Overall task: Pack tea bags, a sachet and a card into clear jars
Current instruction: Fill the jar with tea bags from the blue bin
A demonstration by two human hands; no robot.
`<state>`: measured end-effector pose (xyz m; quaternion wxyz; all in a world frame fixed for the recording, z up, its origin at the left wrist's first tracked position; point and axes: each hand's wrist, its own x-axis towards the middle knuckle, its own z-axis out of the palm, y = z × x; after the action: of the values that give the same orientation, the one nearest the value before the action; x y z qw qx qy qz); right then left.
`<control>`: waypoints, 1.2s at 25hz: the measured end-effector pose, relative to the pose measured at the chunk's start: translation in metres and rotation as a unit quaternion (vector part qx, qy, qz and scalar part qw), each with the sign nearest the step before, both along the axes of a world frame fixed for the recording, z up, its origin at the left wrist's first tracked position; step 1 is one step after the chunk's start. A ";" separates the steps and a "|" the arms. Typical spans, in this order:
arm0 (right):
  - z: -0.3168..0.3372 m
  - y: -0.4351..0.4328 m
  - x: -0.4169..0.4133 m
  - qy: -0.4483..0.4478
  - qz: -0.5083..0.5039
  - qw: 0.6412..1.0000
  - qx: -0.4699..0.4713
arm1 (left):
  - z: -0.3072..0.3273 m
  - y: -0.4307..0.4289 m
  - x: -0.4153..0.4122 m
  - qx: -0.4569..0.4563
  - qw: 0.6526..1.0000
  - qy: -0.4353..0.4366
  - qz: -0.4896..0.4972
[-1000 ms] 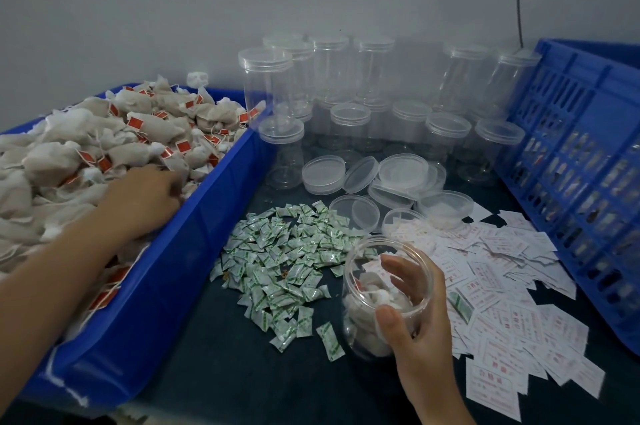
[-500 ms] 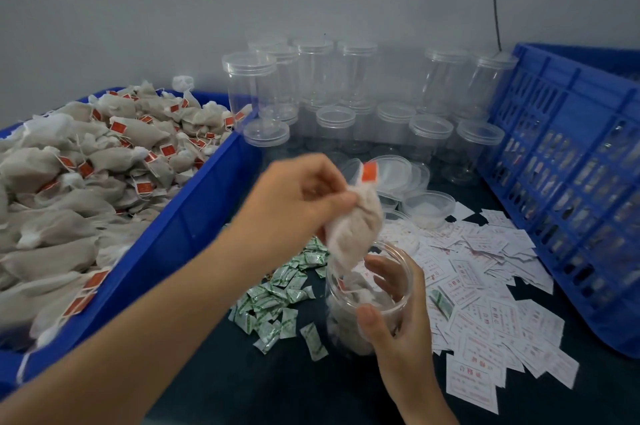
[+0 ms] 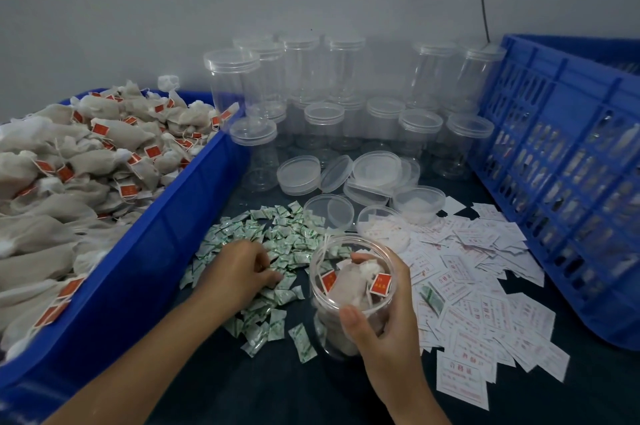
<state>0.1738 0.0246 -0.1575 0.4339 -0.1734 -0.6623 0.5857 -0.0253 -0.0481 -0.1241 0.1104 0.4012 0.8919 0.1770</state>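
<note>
Head view: the right hand (image 3: 384, 327) holds a clear jar (image 3: 327, 334) that stands on the dark counter (image 3: 242, 386). Its fingers (image 3: 403, 281) and thumb are wrapped tight round the top of the jar. The jar has no lid on. Inside it are soft tea bags (image 3: 346, 287) with little red tags, and they fill it almost to the top.

The left hand (image 3: 239, 272) is just to the left of the jar. It rests on a pile of small green and white sachets (image 3: 287, 237) spread on the counter. Its fingers (image 3: 268, 275) are bent down into the pile. I cannot tell if they have picked one up.

To the right of the jar is a messy heap of white cards (image 3: 485, 289) with red writing. One sachet lies among them.

On the left is a big blue bin (image 3: 162, 251) piled high with more tea bags (image 3: 86, 165).

At the back, by the grey wall, stand many empty jars (image 3: 332, 78) with lids on. In front of them lie some loose lids (image 3: 375, 170). On the right is a blue crate (image 3: 561, 182) with holes in its side.
</note>
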 end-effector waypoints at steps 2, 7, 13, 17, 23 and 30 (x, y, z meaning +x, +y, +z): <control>0.002 0.000 0.000 0.001 -0.002 1.000 -0.003 | -0.001 -0.001 -0.001 0.027 1.000 0.012 0.006; 0.003 -0.001 0.000 0.013 -0.003 1.000 -0.011 | 0.033 0.001 0.011 0.154 0.988 -0.008 -0.002; 0.005 -0.002 0.000 0.023 0.006 1.000 -0.017 | 0.109 -0.008 0.058 0.309 0.921 -0.155 -0.179; 0.012 -0.005 0.001 0.036 0.026 0.999 -0.010 | 0.097 -0.004 0.084 0.234 0.940 -0.092 -0.230; 0.004 -0.001 0.004 0.019 0.073 0.995 -0.065 | 0.049 0.001 0.106 0.263 0.939 -0.147 -0.167; 0.040 0.065 0.048 -0.224 0.234 0.946 -0.020 | 0.037 0.005 0.113 0.311 0.937 -0.080 -0.142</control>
<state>0.2219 0.0893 -0.1174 0.1212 -0.1491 -0.7526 0.6298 0.0874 -0.0432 -0.0874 0.0750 0.5222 0.7148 0.4592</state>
